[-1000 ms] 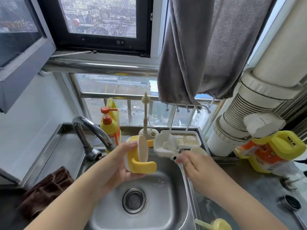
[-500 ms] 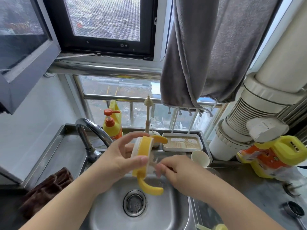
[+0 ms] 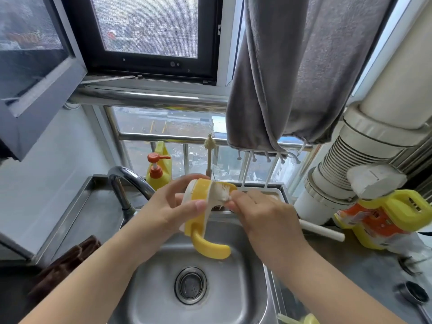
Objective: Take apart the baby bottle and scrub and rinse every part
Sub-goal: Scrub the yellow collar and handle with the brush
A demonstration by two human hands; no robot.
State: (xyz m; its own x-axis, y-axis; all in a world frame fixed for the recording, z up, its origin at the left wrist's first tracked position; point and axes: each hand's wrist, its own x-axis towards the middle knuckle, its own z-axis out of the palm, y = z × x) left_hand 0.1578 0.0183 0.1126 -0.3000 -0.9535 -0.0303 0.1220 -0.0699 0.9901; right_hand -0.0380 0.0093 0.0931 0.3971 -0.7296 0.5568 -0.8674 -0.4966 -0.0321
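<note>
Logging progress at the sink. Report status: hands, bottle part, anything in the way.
Left hand grips yellow handled collar over sink. Right hand holds white brush against collar. Faucet beside, not blocking.

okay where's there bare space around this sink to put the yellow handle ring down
Bare steel counter lies left of the faucet, behind the brown cloth. The sink basin around the drain is free too. Right of the sink is crowded: yellow jug, white tube.
</note>
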